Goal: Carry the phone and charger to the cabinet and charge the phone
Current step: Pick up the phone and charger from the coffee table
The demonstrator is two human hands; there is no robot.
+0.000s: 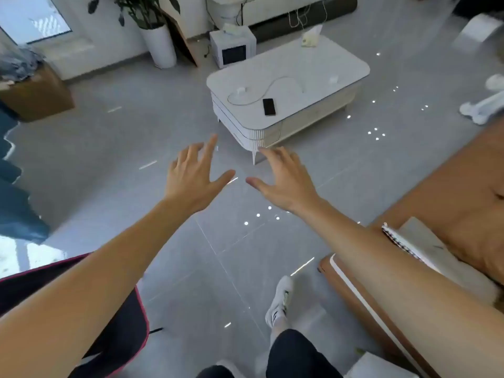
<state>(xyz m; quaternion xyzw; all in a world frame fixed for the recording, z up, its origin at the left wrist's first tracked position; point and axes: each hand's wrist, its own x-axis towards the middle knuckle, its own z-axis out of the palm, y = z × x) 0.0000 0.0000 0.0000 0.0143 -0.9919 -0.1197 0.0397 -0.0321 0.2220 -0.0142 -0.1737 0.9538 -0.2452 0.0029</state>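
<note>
A black phone [269, 106] lies flat near the front corner of a white coffee table [321, 75]. To its left sits a small white charger plug [241, 90], and its white cable [266, 90] loops across the tabletop. My left hand [192, 175] and my right hand [283, 181] are stretched out over the grey floor, short of the table. Both hands have spread fingers and hold nothing. No cabinet can be told apart in this view.
A tissue box [311, 38] stands at the table's far end. Behind it are a small white appliance [233, 47] and a potted plant [159, 43]. A brown sofa [441, 203] lines the right side, a cardboard box [36, 94] the left. My shoe [279, 301] is on the tiles.
</note>
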